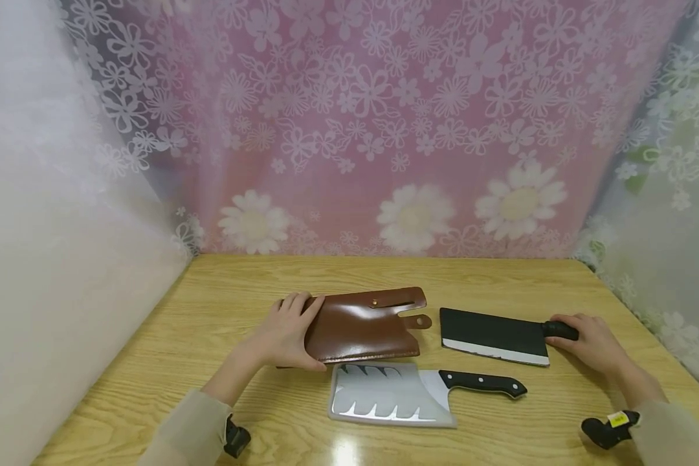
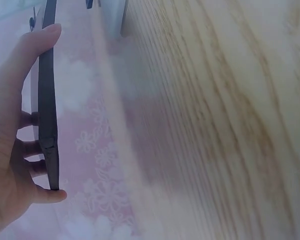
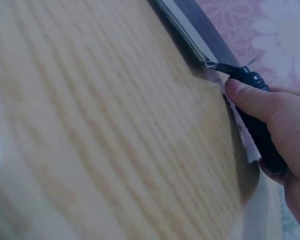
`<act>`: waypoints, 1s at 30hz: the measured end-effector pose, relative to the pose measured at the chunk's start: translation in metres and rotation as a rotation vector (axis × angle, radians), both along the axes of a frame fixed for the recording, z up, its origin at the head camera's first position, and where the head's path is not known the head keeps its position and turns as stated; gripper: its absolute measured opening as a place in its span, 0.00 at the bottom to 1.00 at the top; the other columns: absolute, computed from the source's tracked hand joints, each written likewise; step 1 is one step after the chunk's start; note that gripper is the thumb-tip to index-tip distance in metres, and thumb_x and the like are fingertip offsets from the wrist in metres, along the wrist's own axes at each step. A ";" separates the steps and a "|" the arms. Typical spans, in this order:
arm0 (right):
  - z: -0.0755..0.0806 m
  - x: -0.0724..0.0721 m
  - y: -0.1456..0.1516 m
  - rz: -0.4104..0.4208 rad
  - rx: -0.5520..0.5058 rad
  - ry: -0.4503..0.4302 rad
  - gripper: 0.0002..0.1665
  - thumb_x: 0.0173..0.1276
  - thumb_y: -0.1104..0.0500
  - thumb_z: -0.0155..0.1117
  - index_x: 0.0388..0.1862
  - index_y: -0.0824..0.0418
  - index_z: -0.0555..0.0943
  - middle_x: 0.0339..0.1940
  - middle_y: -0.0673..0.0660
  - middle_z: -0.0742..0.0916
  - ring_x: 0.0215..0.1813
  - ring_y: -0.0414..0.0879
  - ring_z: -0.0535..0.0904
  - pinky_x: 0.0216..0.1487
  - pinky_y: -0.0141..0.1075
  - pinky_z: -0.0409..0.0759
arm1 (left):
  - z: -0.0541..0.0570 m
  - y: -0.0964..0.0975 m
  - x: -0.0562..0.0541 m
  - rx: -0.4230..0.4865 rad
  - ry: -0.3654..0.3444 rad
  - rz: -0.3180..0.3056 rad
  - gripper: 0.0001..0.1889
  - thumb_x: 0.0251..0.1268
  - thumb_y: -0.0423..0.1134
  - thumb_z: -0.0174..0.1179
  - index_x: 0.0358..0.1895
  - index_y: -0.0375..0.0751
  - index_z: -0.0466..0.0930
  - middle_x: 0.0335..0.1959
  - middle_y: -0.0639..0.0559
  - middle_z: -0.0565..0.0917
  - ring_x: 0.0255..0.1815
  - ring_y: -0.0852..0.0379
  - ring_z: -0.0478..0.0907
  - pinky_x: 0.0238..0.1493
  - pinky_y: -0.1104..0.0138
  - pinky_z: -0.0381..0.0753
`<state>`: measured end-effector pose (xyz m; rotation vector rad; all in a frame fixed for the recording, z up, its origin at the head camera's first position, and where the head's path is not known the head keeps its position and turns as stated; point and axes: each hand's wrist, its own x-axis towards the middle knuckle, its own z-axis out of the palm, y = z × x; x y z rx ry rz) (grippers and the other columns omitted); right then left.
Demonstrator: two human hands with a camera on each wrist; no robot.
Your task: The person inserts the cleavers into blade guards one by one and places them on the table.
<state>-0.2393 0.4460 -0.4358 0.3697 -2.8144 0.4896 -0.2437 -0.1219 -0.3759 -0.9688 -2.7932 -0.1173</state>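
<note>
My left hand (image 1: 288, 330) grips the left end of a brown leather knife sheath (image 1: 361, 330), thumb at the near edge and fingers over the far edge. The sheath has a strap and a brass-coloured snap at its right side. In the left wrist view, the dark edge of the sheath (image 2: 48, 100) stands between thumb and fingers. My right hand (image 1: 594, 343) holds the black handle (image 1: 561, 331) of a cleaver with a black blade (image 1: 492, 331) and a bright cutting edge, to the right of the sheath. In the right wrist view, the thumb lies along that handle (image 3: 260, 135).
A second cleaver (image 1: 393, 393) lies in front of the sheath, with a silvery, jagged-patterned blade area and a black riveted handle (image 1: 483, 382) pointing right. The wooden table (image 1: 239, 272) meets a pink floral curtain (image 1: 338, 162) at the back. Pale sheets hang at both sides.
</note>
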 end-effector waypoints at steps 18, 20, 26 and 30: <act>0.030 0.023 -0.017 0.020 -0.060 0.146 0.23 0.56 0.57 0.70 0.48 0.67 0.77 0.40 0.69 0.79 0.38 0.60 0.69 0.33 0.44 0.58 | 0.004 0.013 0.004 0.035 0.081 -0.065 0.63 0.28 0.72 0.65 0.71 0.41 0.54 0.62 0.37 0.62 0.62 0.40 0.59 0.57 0.42 0.59; 0.034 0.023 -0.021 0.030 -0.061 0.166 0.23 0.56 0.57 0.69 0.48 0.67 0.77 0.40 0.68 0.80 0.38 0.59 0.70 0.33 0.43 0.58 | 0.003 0.014 0.004 0.029 0.081 -0.063 0.63 0.28 0.73 0.65 0.71 0.40 0.54 0.62 0.37 0.62 0.62 0.40 0.59 0.57 0.42 0.59; 0.046 0.023 -0.034 0.039 -0.053 0.188 0.22 0.55 0.57 0.70 0.47 0.65 0.78 0.40 0.66 0.80 0.39 0.58 0.71 0.32 0.43 0.60 | 0.002 0.015 0.004 0.027 0.082 -0.059 0.63 0.27 0.72 0.65 0.71 0.40 0.55 0.62 0.36 0.62 0.62 0.39 0.59 0.57 0.41 0.59; 0.050 0.024 -0.041 0.054 -0.053 0.199 0.23 0.53 0.58 0.72 0.47 0.65 0.78 0.40 0.67 0.80 0.40 0.61 0.72 0.33 0.46 0.61 | 0.000 0.016 0.004 0.023 0.094 -0.064 0.63 0.27 0.73 0.65 0.71 0.41 0.54 0.62 0.36 0.62 0.62 0.38 0.59 0.57 0.42 0.60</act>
